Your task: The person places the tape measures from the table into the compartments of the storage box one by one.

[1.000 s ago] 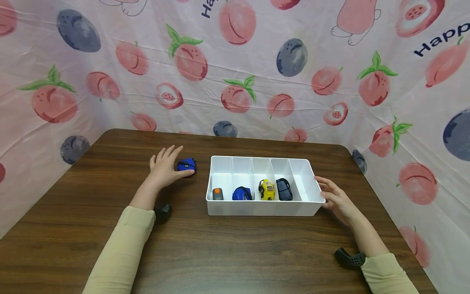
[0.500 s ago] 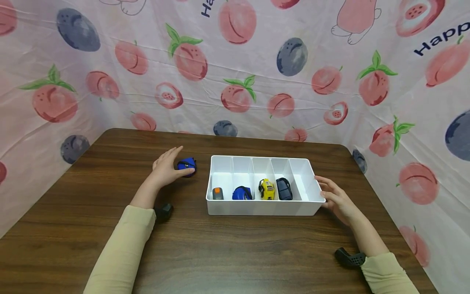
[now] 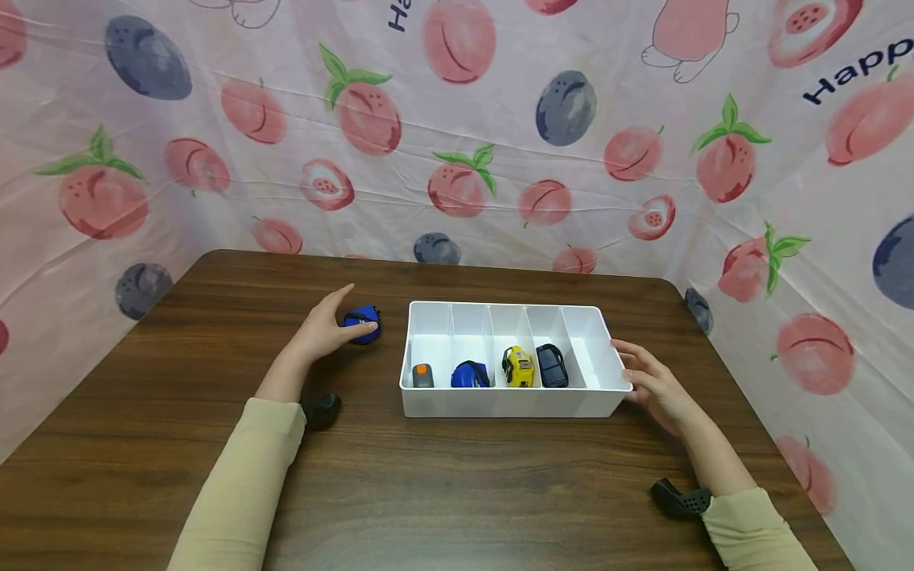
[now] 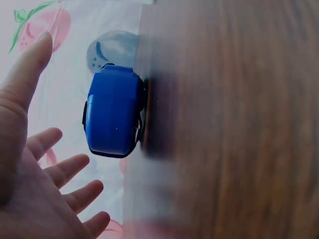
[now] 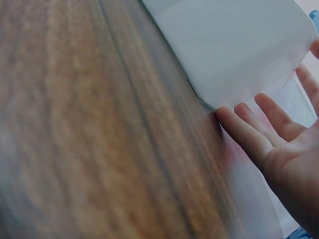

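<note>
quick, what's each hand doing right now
Left hand: open, fingers spread beside the blue toy car, not gripping it.
Right hand: open, fingertips against the white tray.

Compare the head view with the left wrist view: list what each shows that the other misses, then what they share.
Only the head view: the white tray holding an orange-topped grey toy, a blue toy, a yellow car and a black car, plus the right hand touching the tray's end. Only the left wrist view: the left palm and spread fingers near the blue toy car. Shared: left hand, blue toy car, wooden table.
</note>
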Demonstrator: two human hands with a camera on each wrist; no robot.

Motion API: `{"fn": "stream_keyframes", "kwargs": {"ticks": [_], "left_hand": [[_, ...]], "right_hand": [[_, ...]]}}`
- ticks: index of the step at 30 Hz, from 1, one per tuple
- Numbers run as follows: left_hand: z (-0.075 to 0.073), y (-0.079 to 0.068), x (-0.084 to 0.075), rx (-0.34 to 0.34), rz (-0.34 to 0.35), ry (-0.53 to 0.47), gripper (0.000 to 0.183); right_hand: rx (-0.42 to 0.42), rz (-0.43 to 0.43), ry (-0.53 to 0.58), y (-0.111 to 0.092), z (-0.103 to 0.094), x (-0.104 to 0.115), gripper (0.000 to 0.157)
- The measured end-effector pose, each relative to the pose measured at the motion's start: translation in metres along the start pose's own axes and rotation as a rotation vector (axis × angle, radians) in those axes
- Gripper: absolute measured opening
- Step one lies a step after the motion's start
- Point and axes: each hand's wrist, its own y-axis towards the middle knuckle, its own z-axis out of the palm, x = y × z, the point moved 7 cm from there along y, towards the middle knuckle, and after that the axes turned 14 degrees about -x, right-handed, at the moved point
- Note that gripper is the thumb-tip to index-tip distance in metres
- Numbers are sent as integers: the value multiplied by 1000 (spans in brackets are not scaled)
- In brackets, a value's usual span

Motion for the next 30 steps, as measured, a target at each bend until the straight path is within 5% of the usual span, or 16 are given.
{"fn": "stream_keyframes", "kwargs": {"ticks": [18, 30], "left_hand": [[7, 5, 13, 1, -112, -142, 97], [12, 6, 17, 44, -118, -195, 94]], "right_hand": [[-7, 1, -18, 1, 0, 0, 40], [-1, -7, -9, 1, 0, 0, 41]]}}
